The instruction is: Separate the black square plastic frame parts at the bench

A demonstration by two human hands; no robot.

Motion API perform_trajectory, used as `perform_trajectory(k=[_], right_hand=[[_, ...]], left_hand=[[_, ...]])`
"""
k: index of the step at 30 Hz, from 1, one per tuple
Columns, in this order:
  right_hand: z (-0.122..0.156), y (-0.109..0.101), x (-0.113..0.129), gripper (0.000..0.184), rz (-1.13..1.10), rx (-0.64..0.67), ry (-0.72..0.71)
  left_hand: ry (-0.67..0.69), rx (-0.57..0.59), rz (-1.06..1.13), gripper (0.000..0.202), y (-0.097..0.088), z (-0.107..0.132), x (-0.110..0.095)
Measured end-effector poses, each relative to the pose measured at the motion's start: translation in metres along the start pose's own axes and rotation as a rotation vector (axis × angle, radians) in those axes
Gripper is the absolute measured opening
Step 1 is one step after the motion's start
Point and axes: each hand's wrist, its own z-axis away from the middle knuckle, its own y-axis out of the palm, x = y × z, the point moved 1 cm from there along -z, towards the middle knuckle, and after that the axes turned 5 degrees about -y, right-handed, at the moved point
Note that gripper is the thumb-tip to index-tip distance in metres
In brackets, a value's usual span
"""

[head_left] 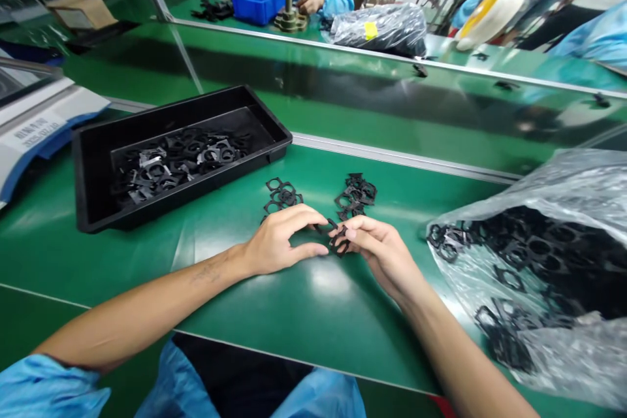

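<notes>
Between the thumb and fingers of my right hand [375,245] are small black ring-shaped parts [339,241], pinched over the green tabletop. My left hand [287,238] is beside them, thumb and fingers apart, its fingertips close to the parts; whether they touch I cannot tell. Just beyond my left hand lies a loose group of similar black ring parts [281,194]. A second, denser pile of black parts [356,194] sits beyond my right hand.
A black tray [196,192] holding many such parts stands at the left. An open clear plastic bag [460,274] full of black parts lies at the right. Past a low metal-edged divider are a blue bin [257,3], a wrapped bag [379,29] and people in blue sleeves.
</notes>
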Motion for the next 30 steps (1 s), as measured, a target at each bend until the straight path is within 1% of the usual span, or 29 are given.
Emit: perform_trajectory(k=[4,8,13,16,21,23,26,28,30], right_hand=[[0.0030,0.0024,0.0000,0.020,-0.074,0.030,0.049],[0.0068,0.0044,-0.0038,0.022,-0.095,0.041,0.053],[0.0072,0.0037,-0.0077,0.020,-0.090,0.025,0.032],[0.0074,0.0040,-0.0082,0.020,-0.104,0.040,0.036],[0.0073,0.0037,-0.0087,0.022,-0.104,0.055,0.032],[0.0069,0.0033,-0.0090,0.024,-0.088,0.056,0.027],[0.0063,0.0017,-0.0093,0.026,0.001,-0.010,-0.041],[0.0067,0.0009,-0.0093,0.022,0.159,-0.095,-0.150],[0.0084,0.0013,-0.0091,0.014,0.377,-0.167,-0.285]], left_hand=[[-0.053,-0.050,-0.002,0.018,0.0000,0.0002,-0.0022],[-0.082,-0.071,-0.019,0.009,0.0001,0.0036,-0.0045],[-0.071,-0.046,-0.001,0.007,0.0002,0.0066,-0.0045],[-0.066,-0.037,-0.010,0.006,0.0013,0.0066,-0.0051],[-0.033,-0.027,-0.021,0.008,0.0029,0.0076,-0.0052],[-0.043,-0.030,-0.024,0.008,0.0026,0.0080,-0.0048],[-0.132,-0.046,-0.029,0.012,0.0013,0.0078,-0.0026],[-0.204,-0.079,-0.016,0.022,-0.0001,0.0072,-0.0005],[-0.238,-0.107,-0.011,0.029,-0.0014,0.0063,0.0012]])
